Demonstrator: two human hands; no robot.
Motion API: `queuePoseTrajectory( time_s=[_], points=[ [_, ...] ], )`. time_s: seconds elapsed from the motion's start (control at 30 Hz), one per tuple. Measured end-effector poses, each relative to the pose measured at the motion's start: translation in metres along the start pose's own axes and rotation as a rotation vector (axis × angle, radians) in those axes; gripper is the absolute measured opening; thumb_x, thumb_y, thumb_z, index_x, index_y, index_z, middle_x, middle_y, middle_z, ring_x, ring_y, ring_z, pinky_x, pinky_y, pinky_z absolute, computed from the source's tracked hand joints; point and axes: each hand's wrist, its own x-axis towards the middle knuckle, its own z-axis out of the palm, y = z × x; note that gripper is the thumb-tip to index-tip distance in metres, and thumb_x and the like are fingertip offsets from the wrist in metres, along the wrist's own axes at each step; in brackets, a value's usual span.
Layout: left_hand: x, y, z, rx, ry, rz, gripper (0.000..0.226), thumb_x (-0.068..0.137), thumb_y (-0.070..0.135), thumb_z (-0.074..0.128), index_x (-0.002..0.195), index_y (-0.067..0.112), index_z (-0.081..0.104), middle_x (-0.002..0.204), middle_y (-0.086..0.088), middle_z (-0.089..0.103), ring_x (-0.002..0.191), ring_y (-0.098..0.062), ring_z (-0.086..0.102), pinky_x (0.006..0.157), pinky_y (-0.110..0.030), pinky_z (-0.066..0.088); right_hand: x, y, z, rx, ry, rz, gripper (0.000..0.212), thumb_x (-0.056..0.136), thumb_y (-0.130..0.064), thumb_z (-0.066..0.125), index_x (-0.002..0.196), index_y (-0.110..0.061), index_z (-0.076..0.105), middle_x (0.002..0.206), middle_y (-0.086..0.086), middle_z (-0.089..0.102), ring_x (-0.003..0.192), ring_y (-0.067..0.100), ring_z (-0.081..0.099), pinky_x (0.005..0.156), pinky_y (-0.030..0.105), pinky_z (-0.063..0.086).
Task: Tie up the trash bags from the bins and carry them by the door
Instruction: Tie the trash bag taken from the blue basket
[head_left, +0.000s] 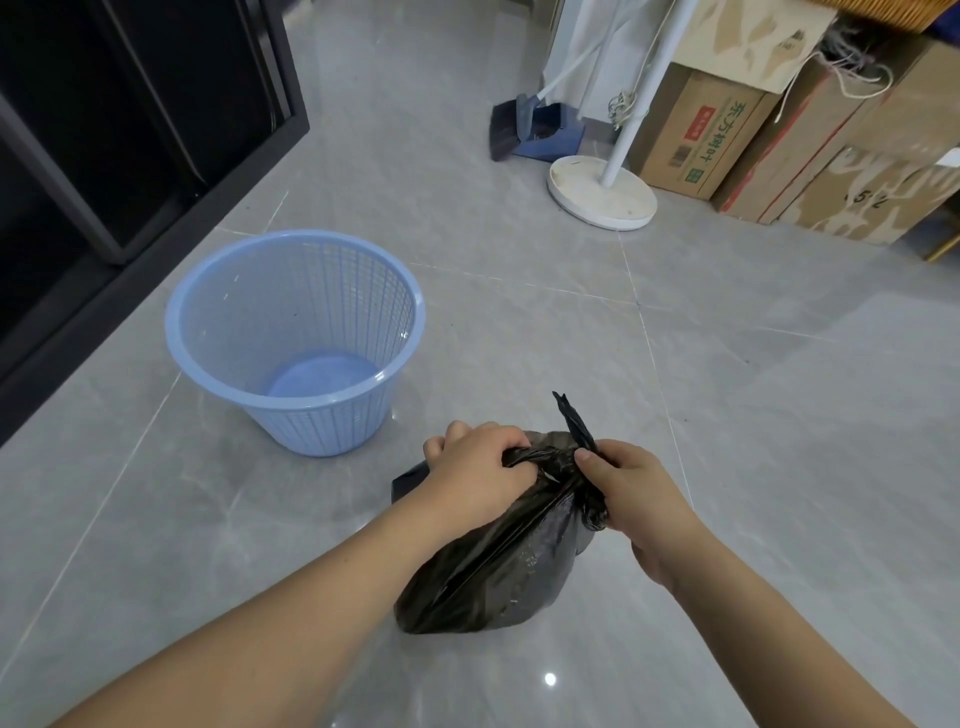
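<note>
- The black trash bag sits on the grey floor, just beside the empty blue bin
- The left hand clenches one gathered end; the right hand pinches the other, a knot between them

Single head-worn view; looks forward and down, close over the floor.

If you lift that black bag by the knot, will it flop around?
Probably. The black bag is thin, crinkled plastic, so it should sag and swing below the left hand and right hand. It looks only partly full, so likely light. Its glossy film may be slippery.
</note>
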Motion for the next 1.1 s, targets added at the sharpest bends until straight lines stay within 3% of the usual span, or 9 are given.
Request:
queuePoseTrajectory(
  time_s=[0.2, 0.37, 0.47, 0.57, 0.67, 0.77, 0.87, 1.0, 1.1],
  points=[
    [0.003, -0.007, 0.002, -0.196, -0.048, -0.023, 0.027, 0.07, 0.049, 0.046, 0.088, 0.037, 0.061, 0.09, 0.018, 0.06, 0.101, -0.009, 0.043, 0.091, -0.032, 0.039, 0.001, 0.005, 0.003, 0.152, 0.012, 0.004, 0.017, 0.097, -0.016, 0.051, 0.109, -0.025, 0.059, 0.081, -0.002, 0.074, 0.059, 0.004, 0.068, 0.044, 0.015, 0.046],
    [0.004, -0.012, 0.004, -0.272, -0.036, -0.052, 0.013, 0.073, 0.043, 0.052, 0.08, 0.033, 0.059, 0.079, 0.001, 0.068, 0.089, -0.025, 0.06, 0.091, -0.046, 0.047, 0.004, 0.011, 0.006, 0.061, 0.076, -0.086, 0.018, 0.095, -0.018, 0.053, 0.105, -0.033, 0.056, 0.077, 0.0, 0.071, 0.068, 0.016, 0.066, 0.057, 0.031, 0.05],
    [0.004, -0.018, 0.008, -0.178, 0.01, -0.036, 0.008, 0.079, 0.044, 0.049, 0.08, 0.039, 0.055, 0.085, 0.009, 0.061, 0.101, -0.009, 0.045, 0.084, -0.026, 0.036, 0.005, 0.014, 0.007, -0.175, 0.115, -0.115, 0.023, 0.096, -0.023, 0.05, 0.08, -0.015, 0.064, 0.071, 0.0, 0.064, 0.066, 0.018, 0.058, 0.062, 0.034, 0.046],
    [0.004, -0.021, 0.009, -0.123, 0.063, 0.008, 0.005, 0.086, 0.037, 0.049, 0.087, 0.036, 0.053, 0.083, 0.017, 0.049, 0.093, 0.03, 0.017, 0.085, -0.027, 0.027, 0.004, 0.012, 0.005, -0.254, 0.017, -0.049, 0.03, 0.097, -0.027, 0.045, 0.071, -0.013, 0.052, 0.062, 0.001, 0.041, 0.056, 0.016, 0.037, 0.057, 0.03, 0.032],
    [0.007, -0.023, 0.008, -0.066, 0.087, 0.05, 0.004, 0.087, 0.035, 0.048, 0.087, 0.036, 0.052, 0.083, 0.017, 0.051, 0.09, 0.026, 0.021, 0.092, -0.03, 0.023, 0.001, 0.003, 0.0, -0.194, -0.179, 0.062, 0.028, 0.096, -0.026, 0.045, 0.073, -0.015, 0.057, 0.065, 0.001, 0.044, 0.056, 0.015, 0.039, 0.054, 0.028, 0.032],
    [0.009, -0.025, 0.009, -0.049, 0.054, 0.07, 0.007, 0.088, 0.038, 0.047, 0.082, 0.04, 0.049, 0.085, 0.019, 0.053, 0.088, 0.006, 0.028, 0.091, -0.03, 0.02, -0.002, -0.001, -0.004, -0.17, -0.308, 0.116, 0.035, 0.093, -0.038, 0.047, 0.095, -0.011, 0.07, 0.088, 0.008, 0.071, 0.078, 0.028, 0.063, 0.071, 0.042, 0.048],
    [0.01, -0.026, 0.01, -0.035, 0.024, 0.062, 0.005, 0.088, 0.041, 0.047, 0.083, 0.041, 0.05, 0.087, 0.019, 0.053, 0.095, 0.001, 0.029, 0.089, -0.03, 0.022, -0.004, -0.003, -0.006, -0.14, -0.341, 0.096, 0.043, 0.092, -0.033, 0.052, 0.11, 0.004, 0.062, 0.116, 0.03, 0.061, 0.106, 0.05, 0.055, 0.097, 0.061, 0.039],
    [0.012, -0.028, 0.008, -0.028, -0.024, 0.014, 0.008, 0.086, 0.049, 0.045, 0.084, 0.043, 0.049, 0.094, 0.014, 0.055, 0.109, -0.014, 0.037, 0.087, -0.03, 0.023, -0.001, 0.004, -0.011, -0.094, -0.356, 0.011, 0.046, 0.088, -0.035, 0.06, 0.095, 0.01, 0.054, 0.089, 0.014, 0.053, 0.077, 0.024, 0.044, 0.069, 0.035, 0.034],
    [0.013, -0.029, 0.008, -0.034, -0.041, -0.032, 0.014, 0.084, 0.056, 0.043, 0.084, 0.044, 0.05, 0.096, 0.01, 0.056, 0.109, -0.019, 0.038, 0.086, -0.031, 0.025, 0.003, 0.009, -0.011, 0.024, -0.247, -0.059, 0.035, 0.09, -0.028, 0.063, 0.097, 0.006, 0.062, 0.096, 0.005, 0.058, 0.075, 0.013, 0.057, 0.057, 0.017, 0.043]
  ],
)
